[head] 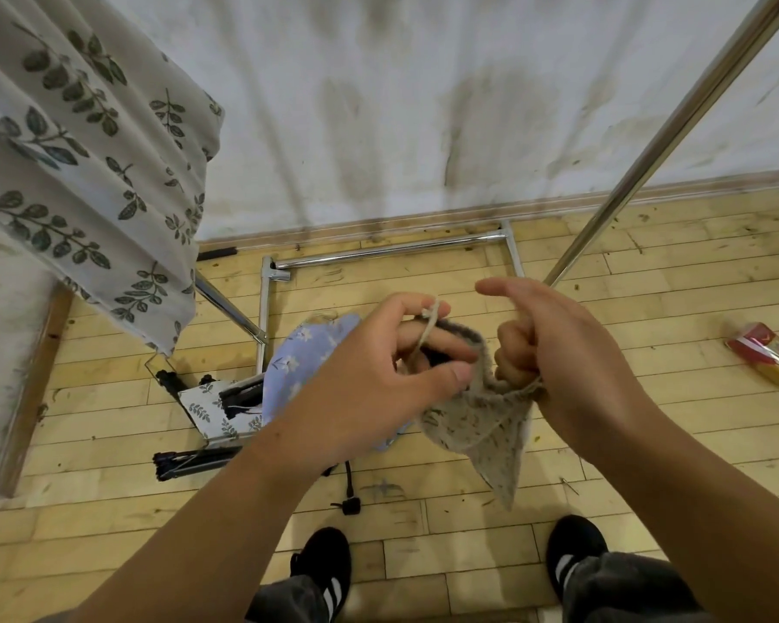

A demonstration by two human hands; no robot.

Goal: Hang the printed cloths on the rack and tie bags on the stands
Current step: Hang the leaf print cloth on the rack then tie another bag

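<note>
Beige drawstring bag (473,420) hangs mouth-up, long axis downward, between my hands. Left hand (378,366) pinches its cord (428,328); right hand (572,353) fists the mouth, nearer the rack pole (648,141).

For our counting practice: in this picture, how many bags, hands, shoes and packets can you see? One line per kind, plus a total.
Bags: 2, blue flowered bag, beige bag
Hands: 2, left hand, right hand
Shoes: 2, left shoe, right shoe
Packets: 1, red and yellow packet
Total: 7
</note>
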